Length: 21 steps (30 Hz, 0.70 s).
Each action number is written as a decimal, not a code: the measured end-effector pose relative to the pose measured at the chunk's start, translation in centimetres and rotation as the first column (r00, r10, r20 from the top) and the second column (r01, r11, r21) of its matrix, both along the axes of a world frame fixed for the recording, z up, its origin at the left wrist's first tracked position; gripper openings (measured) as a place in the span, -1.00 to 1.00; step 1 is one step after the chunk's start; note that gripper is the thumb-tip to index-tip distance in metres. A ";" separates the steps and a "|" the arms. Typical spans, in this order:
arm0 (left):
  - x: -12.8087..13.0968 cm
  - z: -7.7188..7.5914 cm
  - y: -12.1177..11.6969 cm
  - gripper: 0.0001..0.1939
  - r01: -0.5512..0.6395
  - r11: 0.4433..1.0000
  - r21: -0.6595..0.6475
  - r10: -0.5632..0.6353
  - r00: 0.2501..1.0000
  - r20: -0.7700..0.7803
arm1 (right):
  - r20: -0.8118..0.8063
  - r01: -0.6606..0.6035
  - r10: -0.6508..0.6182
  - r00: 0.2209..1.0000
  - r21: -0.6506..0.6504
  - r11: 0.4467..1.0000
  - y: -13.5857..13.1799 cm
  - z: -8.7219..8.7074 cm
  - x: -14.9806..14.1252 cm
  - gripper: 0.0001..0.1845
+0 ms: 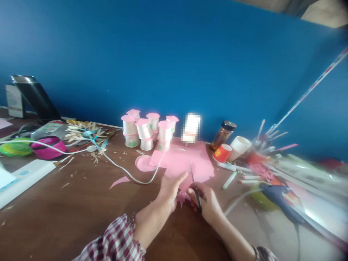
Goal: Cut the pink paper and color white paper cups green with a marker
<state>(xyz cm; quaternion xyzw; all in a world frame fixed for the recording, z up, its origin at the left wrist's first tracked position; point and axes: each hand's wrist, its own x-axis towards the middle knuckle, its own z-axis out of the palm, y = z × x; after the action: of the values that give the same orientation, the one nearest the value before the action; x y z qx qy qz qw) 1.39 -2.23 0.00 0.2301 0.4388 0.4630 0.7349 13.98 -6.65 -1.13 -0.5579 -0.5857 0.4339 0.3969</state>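
My left hand (pixel 170 190) pinches a small piece of pink paper (pixel 182 197) near the table's front middle, thumb stretched toward the scissors. My right hand (pixel 207 201) is closed round the handles of a pair of scissors (pixel 194 185), whose blades point up and away over the pink paper. A larger pink sheet (pixel 187 159) lies flat just beyond both hands, and a pink paper disc (pixel 144 163) lies to its left. A plaid sleeve covers my left forearm.
A cluster of white cups with pink lids (pixel 148 130) stands by the blue wall. A white cable (pixel 127 173) crosses the brown table. A jar (pixel 223 135), red cup (pixel 222 153), markers (pixel 230 180) and a glue gun (pixel 282 197) crowd the right; bowls (pixel 49 146) sit left.
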 end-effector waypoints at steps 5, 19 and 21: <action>0.0 -0.6 0.3 -0.59 -0.074 0.997 0.006 0.075 0.995 -0.068 | 0.010 -0.006 0.006 1.000 -0.016 1.000 0.1 -0.3 0.0 -0.74; 0.1 -0.5 -0.1 -0.55 -0.029 0.999 0.045 0.031 0.998 -0.050 | 0.020 0.007 -0.007 1.000 0.014 1.000 0.1 0.2 0.0 -0.65; 0.1 -0.3 -0.1 -0.56 -0.035 0.998 0.049 0.037 0.998 -0.041 | 0.025 0.004 -0.005 1.000 0.018 1.000 0.1 0.2 0.0 -0.64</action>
<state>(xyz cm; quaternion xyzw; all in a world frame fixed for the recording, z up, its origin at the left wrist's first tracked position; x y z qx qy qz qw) 1.45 -2.38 -0.33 0.2493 0.4469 0.4816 0.7115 13.98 -6.54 -0.90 -0.5609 -0.5932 0.4206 0.3956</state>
